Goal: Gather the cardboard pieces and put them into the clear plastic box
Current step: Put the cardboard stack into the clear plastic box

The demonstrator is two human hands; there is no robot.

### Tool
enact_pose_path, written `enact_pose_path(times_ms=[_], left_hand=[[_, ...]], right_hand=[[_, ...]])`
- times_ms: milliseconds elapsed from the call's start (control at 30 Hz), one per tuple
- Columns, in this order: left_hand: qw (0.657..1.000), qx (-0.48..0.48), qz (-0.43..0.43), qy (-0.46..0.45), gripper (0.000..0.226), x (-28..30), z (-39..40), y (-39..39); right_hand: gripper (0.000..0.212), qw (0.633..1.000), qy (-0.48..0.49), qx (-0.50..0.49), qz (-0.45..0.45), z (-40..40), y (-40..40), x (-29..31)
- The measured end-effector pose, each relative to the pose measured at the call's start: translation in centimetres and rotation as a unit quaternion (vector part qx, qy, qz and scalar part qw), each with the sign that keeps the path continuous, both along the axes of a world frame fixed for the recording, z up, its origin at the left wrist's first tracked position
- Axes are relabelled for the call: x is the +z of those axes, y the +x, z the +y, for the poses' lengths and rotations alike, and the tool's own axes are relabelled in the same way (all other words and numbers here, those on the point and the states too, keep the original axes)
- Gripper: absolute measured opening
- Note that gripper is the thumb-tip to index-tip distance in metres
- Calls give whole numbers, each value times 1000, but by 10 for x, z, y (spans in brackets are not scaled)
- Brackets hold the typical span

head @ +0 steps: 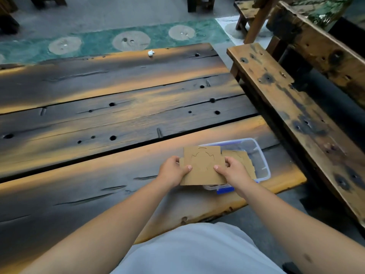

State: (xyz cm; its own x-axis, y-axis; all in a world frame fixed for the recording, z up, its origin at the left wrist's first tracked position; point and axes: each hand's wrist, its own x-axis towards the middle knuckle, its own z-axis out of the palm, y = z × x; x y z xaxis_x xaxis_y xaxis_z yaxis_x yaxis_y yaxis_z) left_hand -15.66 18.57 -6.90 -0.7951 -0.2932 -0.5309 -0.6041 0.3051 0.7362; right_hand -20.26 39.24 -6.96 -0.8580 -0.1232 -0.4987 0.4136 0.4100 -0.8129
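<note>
White cloth (pixel 197 252) covered the person's lap at the bottom of the view, and two bare forearms reached forward from there over the wooden table (pixel 98 119); the left hand (pixel 173 171) grasped the left edge of a flat cardboard piece (pixel 203 167), thumb on top and the other fingers hidden under it; the right hand (pixel 233 171) grasped the right edge of the same piece in the same way, thumb on top; the piece was brown, roughly rectangular, with thin curved cut lines on its upper face, and it was held nearly level above the near left part of the clear plastic box (pixel 262 165), covering that part of it; the box stood on the nearest plank of the table, close to the right end, with a blue clip (pixel 224 190) at its near side and a blue line along its far rim; inside the box lay more cardboard pieces (pixel 243 159), just beside the right hand and partly hidden by it; how many they were I could not tell; the table was dark with orange streaks and many small round holes; a small white crumpled thing (pixel 151 53) lay at its far edge; a wooden bench (pixel 296 115) stood to the right of the table, apart from it; beyond the table the floor showed a green strip (pixel 98 42) with pale round patches.
</note>
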Motion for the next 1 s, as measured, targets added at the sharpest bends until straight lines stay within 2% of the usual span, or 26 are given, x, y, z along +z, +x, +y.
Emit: enact_pose_path(times_ms=[200, 267, 400, 533, 733, 1000], left_hand=[[999, -17, 9, -39, 38, -9, 73, -43], [999, -24, 6, -36, 33, -14, 93, -52], [1000, -14, -14, -1, 42, -25, 122, -62], [998, 1, -54, 39, 40, -34, 139, -70], [991, -14, -130, 8, 40, -48, 145, -77], [987, 7, -159, -29, 53, -56, 148, -85]], right_hand=[[17, 998, -5, -47, -38, 62, -44, -18], [15, 997, 11, -58, -59, 76, -57, -24], [12, 991, 60, -73, -97, 92, -77, -38], [27, 980, 154, -21, -126, 97, -93, -51], [38, 934, 329, 75, -121, 87, -102, -59], [36, 913, 371, 117, -121, 81, -107, -62]])
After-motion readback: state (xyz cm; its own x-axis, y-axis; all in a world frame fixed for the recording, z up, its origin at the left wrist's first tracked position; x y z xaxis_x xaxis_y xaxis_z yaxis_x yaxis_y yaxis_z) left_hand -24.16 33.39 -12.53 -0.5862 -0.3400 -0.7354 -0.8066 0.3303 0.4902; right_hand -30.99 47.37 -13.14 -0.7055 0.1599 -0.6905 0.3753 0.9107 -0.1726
